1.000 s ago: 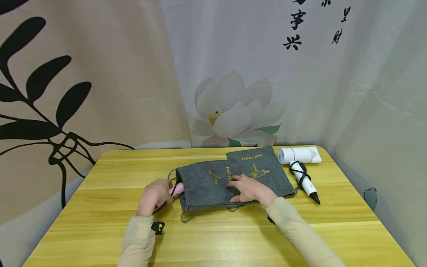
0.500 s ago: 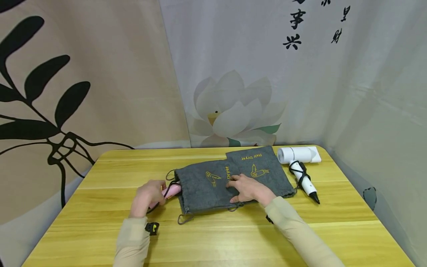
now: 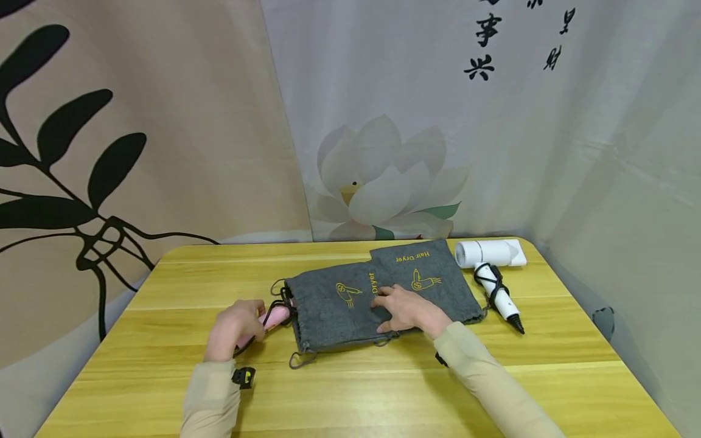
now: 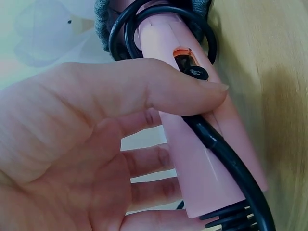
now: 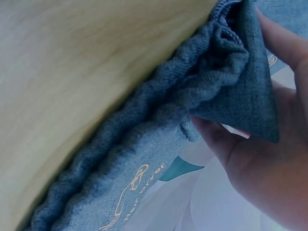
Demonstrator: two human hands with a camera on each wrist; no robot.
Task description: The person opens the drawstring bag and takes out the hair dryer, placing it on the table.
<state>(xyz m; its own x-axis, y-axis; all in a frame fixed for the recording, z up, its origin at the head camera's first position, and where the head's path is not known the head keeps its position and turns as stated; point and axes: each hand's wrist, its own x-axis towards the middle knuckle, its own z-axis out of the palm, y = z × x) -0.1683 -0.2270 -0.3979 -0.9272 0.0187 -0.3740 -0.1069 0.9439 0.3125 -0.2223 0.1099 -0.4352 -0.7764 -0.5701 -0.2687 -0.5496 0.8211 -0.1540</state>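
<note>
My left hand grips a pink hair appliance by its handle, thumb across it below a small slide switch. A black cord runs along the handle and loops round it near the bag. The appliance's far end is hidden inside a dark grey drawstring bag, whose mouth faces left. At the bag's other end, my right hand holds the cloth, with a folded corner between thumb and fingers in the right wrist view. Yellow lettering and a dryer drawing mark the bag.
Behind and right of it lies a second grey bag printed "Hair Dryer", overlapped by the first. A white cylindrical appliance and a white tool wrapped in black cord lie at the wooden table's back right.
My left hand has moved left with the pink appliance, and a bunch of black cord now shows at the bag's mouth. The bag's mouth has shifted slightly left; my right hand has stayed put.
</note>
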